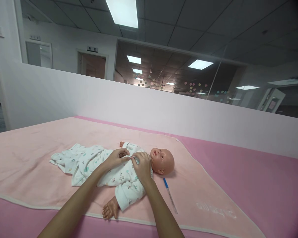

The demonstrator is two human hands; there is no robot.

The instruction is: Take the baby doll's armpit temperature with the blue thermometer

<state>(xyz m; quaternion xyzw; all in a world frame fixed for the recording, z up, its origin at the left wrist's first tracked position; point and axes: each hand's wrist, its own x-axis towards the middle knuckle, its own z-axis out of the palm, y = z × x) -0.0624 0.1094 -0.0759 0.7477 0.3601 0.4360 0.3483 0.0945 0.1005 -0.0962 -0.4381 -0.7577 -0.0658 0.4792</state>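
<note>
A baby doll (164, 160) lies on its back on a light pink blanket (32, 155), head to the right. It wears a white printed romper (89, 162). My left hand (116, 158) pinches the romper's fabric at the doll's chest. My right hand (142, 167) grips the same garment edge just below the doll's chin. Both hands are closed on the cloth, close together. One doll arm (111, 208) sticks out toward me and its other hand (121, 144) shows on the far side.
A thin blue-tipped thermometer or pen (170, 195) lies on the blanket right of my right forearm. The blanket covers a darker pink mattress (263, 178). A white partition wall (164, 112) runs behind the bed, with glass office walls beyond.
</note>
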